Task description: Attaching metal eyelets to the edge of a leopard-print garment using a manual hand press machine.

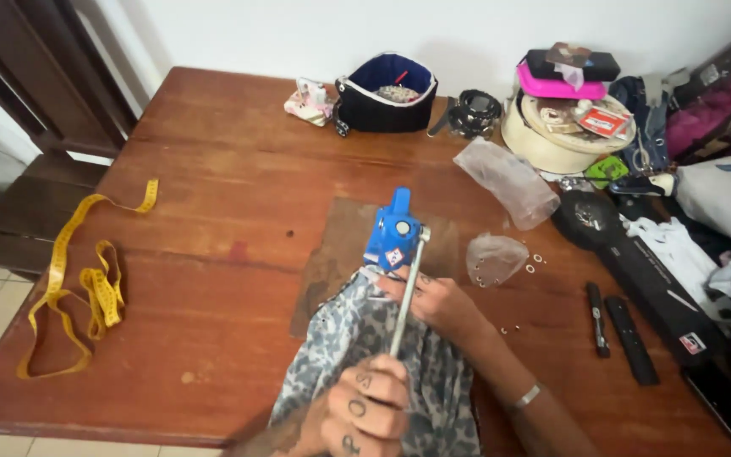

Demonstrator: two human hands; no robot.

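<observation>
Two hands work a blue press tool (392,233) at frame centre: left hand (365,410) clenched on its metal lever (406,296) for leverage. Right hand (437,300) pins camouflage fabric (340,338) under the head, steadying it.

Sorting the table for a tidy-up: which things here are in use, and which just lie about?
In use: blue press tool, its metal lever in the left hand, patterned fabric under the right hand.
Lying about: yellow tape measure, dark pouch, plastic bags.
</observation>
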